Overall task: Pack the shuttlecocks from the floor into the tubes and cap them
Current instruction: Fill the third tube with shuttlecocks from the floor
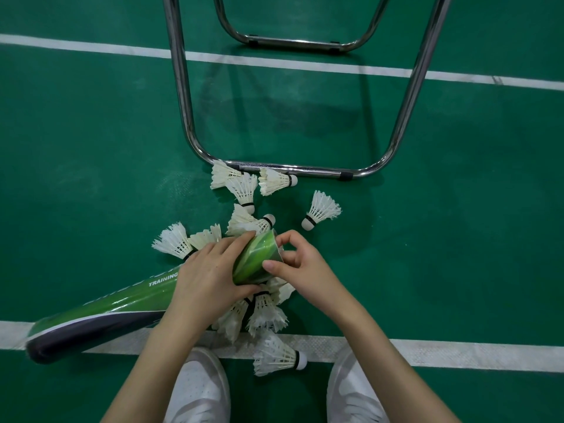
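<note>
A green court floor (91, 148) with white lines (457, 354) fills the view. At the top stands a chrome chair frame (293, 169), its near bar resting on the floor. A long green and black tube (100, 312) marked TRAINING lies tilted across the lower left, its dark capped end over the near white line. The left hand (207, 279) wraps round the tube's upper end, fingers curled over its top and side. The right hand (300, 264) is at the tube's mouth (276, 248), thumb and forefinger bent at the rim; whether they pinch anything there I cannot tell. White shuttlecocks (265, 312) lie loose on the floor around and under the hands: a cluster near the chair bar, one (320, 212) apart to the right, one (175, 241) left of the left hand, one (277, 357) on the near line between two white shoes (198, 389)
</note>
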`<state>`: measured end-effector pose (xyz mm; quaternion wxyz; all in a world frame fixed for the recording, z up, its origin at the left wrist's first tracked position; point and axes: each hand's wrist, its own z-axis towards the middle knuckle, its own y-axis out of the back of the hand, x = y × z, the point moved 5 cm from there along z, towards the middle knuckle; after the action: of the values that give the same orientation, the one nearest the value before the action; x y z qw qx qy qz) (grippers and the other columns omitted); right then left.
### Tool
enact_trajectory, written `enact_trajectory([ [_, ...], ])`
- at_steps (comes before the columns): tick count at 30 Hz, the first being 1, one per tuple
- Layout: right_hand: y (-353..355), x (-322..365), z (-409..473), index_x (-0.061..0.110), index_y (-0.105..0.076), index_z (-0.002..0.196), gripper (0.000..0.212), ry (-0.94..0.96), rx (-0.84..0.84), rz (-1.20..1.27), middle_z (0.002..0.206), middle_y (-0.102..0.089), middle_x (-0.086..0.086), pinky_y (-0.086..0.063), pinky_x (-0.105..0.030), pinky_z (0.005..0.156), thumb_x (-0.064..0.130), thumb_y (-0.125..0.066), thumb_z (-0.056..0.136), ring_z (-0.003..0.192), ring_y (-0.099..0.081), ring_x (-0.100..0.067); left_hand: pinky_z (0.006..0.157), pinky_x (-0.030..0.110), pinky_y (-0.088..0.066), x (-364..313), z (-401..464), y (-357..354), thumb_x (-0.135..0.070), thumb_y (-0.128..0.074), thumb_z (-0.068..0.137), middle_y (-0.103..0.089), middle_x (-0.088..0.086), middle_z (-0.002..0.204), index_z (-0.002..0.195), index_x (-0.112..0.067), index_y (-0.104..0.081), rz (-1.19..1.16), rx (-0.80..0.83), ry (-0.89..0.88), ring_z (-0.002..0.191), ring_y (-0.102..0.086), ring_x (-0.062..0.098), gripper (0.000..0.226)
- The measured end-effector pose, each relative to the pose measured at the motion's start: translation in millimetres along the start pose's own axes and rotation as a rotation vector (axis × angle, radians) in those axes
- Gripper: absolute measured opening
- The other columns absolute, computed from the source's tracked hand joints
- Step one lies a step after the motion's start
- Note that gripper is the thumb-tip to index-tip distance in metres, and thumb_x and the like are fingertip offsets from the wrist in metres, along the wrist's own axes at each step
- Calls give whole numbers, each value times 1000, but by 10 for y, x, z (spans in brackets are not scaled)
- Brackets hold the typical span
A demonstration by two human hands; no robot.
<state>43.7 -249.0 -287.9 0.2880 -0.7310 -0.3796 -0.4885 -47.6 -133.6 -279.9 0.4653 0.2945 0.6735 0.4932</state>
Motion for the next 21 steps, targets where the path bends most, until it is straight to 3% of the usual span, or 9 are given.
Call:
enact_trajectory([
  [4,161,49,49,15,-57,89,3,40,-43,-52,81,-66,2,-50,-19,74,14,-60,89,78,-61,-9,72,35,-48,-5,3,32,-54,-78,55,-62,-3,115,134,-27,-44,10,-27,-9,97,-59,22,90],
  [8,559,-17,194,18,-58,85,5,23,-214,-134,91,-69,-5,-50,-27,89,15,-60,89,90,-65,-15,74,35,-47,14,0,77,-53,-78,57,-61,-2,117,135,-27,-43,10,-39,10,100,-58,23,89],
  [11,905,-28,288,18,-58,85,8,57,-413,-290,90,-67,0,-45,-20,81,16,-66,84,88,-61,-13,77,36,-47,30,15,82,-53,-78,59,-60,-2,119,136,-28,-41,10,-43,21,103,-57,23,89],
  [13,1072,-1,371,15,-58,91,11,90,-509,-384,92,-63,2,-41,-19,79,12,-66,83,89,-56,-12,79,36,-47,34,26,77,-54,-77,60,-59,-3,120,137,-29,-40,4,-43,29,104,-57,23,89],
  [16,1240,-27,547,10,-56,111,32,44,-582,-567,115,-57,-5,-42,-29,92,13,-68,82,110,-50,-20,79,36,-47,44,17,65,-54,-77,60,-59,-3,120,137,-29,-40,0,-46,36,105,-57,22,90],
  [18,1259,-88,634,8,-48,127,49,3,-546,-651,130,-51,-9,-35,-29,100,14,-68,82,122,-44,-24,80,37,-47,45,11,52,-54,-76,60,-59,-3,120,137,-29,-39,-1,-43,36,106,-56,22,90],
  [21,1209,-196,666,7,-40,135,58,-56,-463,-669,131,-51,-12,-33,-24,92,14,-67,83,121,-46,-25,82,36,-46,41,10,30,-55,-74,62,-57,-4,122,139,-31,-36,-18,-35,38,108,-54,21,89],
])
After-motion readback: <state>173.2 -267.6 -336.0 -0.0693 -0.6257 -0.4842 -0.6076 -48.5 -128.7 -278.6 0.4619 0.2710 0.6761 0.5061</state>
